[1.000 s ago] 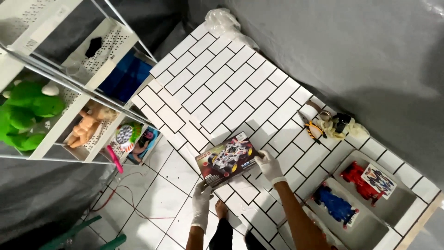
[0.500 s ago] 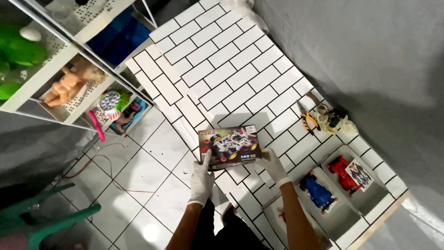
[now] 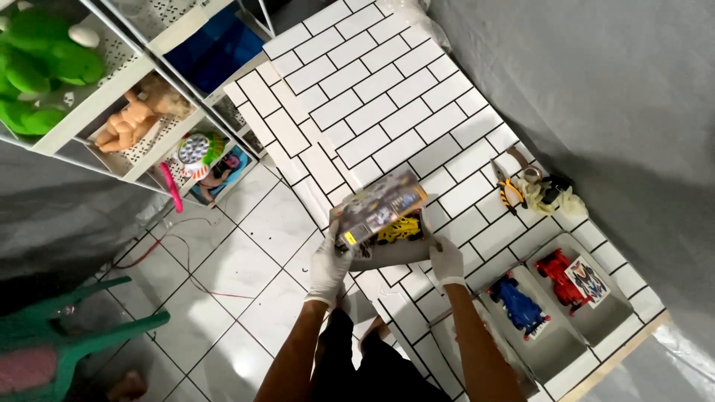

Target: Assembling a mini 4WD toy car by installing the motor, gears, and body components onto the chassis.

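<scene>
Near the front edge of the white brick-patterned tabletop (image 3: 387, 89), the white-gloved left hand (image 3: 330, 262) clasps the printed cardboard lid (image 3: 380, 208), tilted up off a grey box tray (image 3: 398, 249). The gloved right hand (image 3: 445, 259) grips the tray's right corner. Inside shows what seems a yellow plastic toy car (image 3: 401, 228), half hidden under the lid

A tiled table (image 3: 387, 112) runs from the upper middle to the lower right. At its near edge, a box lid (image 3: 380, 208) sits tilted over a box tray (image 3: 395, 253) with a toy car (image 3: 400, 228) inside. The left hand (image 3: 330, 262) grips the lid's left end; the right hand (image 3: 446, 260) touches the tray's right corner. Two more trays with toy cars (image 3: 519, 305) lie to the right, pliers (image 3: 509, 190) behind them. A shelf unit (image 3: 97, 112) stands on the left.
</scene>
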